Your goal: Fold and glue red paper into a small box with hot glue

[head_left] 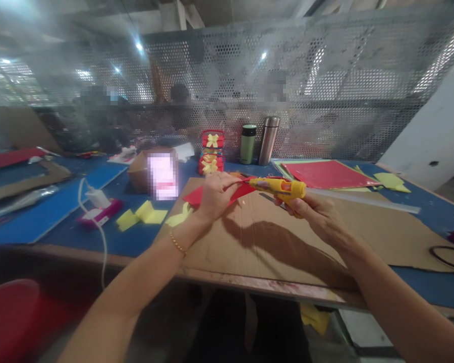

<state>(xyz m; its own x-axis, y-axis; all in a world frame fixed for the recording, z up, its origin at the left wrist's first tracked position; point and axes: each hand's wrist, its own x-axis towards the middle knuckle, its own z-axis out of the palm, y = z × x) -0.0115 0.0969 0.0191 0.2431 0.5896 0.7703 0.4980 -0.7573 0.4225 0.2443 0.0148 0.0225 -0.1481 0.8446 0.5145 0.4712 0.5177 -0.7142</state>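
Note:
My right hand (310, 209) is wrapped round a yellow hot glue gun (282, 187), whose nozzle points left. A clear glue stick (366, 200) trails from the gun's back end. With fingers pinched, my left hand (217, 194) holds a piece of red paper (242, 194) close to the nozzle. Whether the nozzle touches the paper, I cannot tell. Beneath both hands lies a brown cardboard sheet (265, 252), and a dark, thin blade-like tool (271, 197) shows partly behind the gun.
Red baskets with yellow bows (212, 154), a green cup (248, 144) and a steel flask (268, 141) stand at the back. Left are a lit phone (162, 176), yellow paper pieces (150, 213) and a power strip (100, 213). Red sheets (327, 174) lie at right.

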